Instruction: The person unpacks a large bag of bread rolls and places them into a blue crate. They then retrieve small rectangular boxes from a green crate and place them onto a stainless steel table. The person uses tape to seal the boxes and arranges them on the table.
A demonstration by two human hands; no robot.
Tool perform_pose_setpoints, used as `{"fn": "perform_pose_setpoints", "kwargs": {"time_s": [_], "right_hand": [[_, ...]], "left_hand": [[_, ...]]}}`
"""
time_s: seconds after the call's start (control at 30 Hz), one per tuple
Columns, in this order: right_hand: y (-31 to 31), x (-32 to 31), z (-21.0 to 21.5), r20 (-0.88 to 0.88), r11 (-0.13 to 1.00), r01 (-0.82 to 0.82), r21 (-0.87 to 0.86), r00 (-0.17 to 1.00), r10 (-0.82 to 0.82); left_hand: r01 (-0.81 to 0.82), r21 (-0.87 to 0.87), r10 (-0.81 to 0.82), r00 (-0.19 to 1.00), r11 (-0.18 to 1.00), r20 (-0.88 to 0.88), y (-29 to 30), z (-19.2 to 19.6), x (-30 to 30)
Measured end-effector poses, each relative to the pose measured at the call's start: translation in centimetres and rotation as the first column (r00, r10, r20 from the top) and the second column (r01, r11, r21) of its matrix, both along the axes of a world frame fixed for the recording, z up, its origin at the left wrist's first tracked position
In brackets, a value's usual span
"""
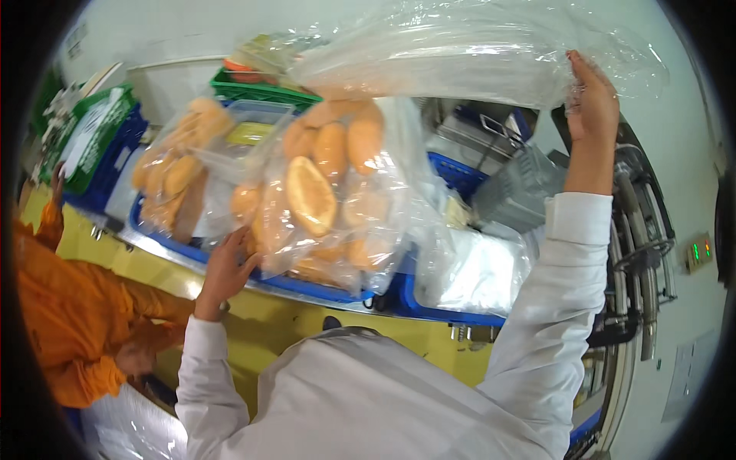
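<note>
High at the right, my right hand is closed on a large sheet of clear plastic, which stretches leftward across the back of the counter. It may be the mouth of a bag; I cannot tell. My left hand has its thumb and fingers apart, at the lower left edge of a clear bag of bread rolls. One cut roll in that bag shows its pale inside. The bag rests on a blue tray. Left of it lies another clear bag of rolls.
Behind the bread stands a green crate. A blue tray with clear plastic and a grey basket are at the right. At the far left are stacked green and blue crates. A person in orange stands close on my left.
</note>
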State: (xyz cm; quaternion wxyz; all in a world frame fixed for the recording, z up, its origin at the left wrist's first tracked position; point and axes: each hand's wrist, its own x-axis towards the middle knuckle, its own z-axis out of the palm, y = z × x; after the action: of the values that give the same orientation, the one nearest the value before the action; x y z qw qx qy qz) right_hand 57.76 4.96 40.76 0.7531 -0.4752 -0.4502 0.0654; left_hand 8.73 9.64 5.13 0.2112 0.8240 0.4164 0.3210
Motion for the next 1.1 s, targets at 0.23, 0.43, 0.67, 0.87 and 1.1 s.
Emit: {"fn": "perform_pose_setpoints", "kwargs": {"time_s": [0.23,0.43,0.67,0.87,1.1], "right_hand": [[-2.9,6.7,-0.3,0.074,0.966,0.218,-0.136,0.975,-0.210],[-5.2,10.4,1.1,0.134,0.924,0.382,0.000,0.916,-0.378],[-6.7,10.8,3.4,0.155,0.885,0.458,0.085,0.871,-0.466],[-6.2,16.5,-0.7,0.373,0.760,0.641,-0.108,0.735,-0.566],[-6.1,15.1,-1.5,0.507,0.602,0.792,-0.099,0.561,-0.654]], "left_hand": [[-0.170,-0.219,0.074,0.918,0.961,-0.389,1.8,1.6,1.7],[-0.113,-0.354,0.022,0.968,0.928,-0.250,3.4,1.0,0.1],[0.009,-0.568,0.010,0.999,0.823,0.031,4.5,-0.8,-1.5],[-0.021,-0.579,0.006,1.000,0.815,-0.028,4.4,0.7,0.2],[-0.056,-0.551,-0.007,0.994,0.833,-0.111,3.9,2.8,0.5]]}}
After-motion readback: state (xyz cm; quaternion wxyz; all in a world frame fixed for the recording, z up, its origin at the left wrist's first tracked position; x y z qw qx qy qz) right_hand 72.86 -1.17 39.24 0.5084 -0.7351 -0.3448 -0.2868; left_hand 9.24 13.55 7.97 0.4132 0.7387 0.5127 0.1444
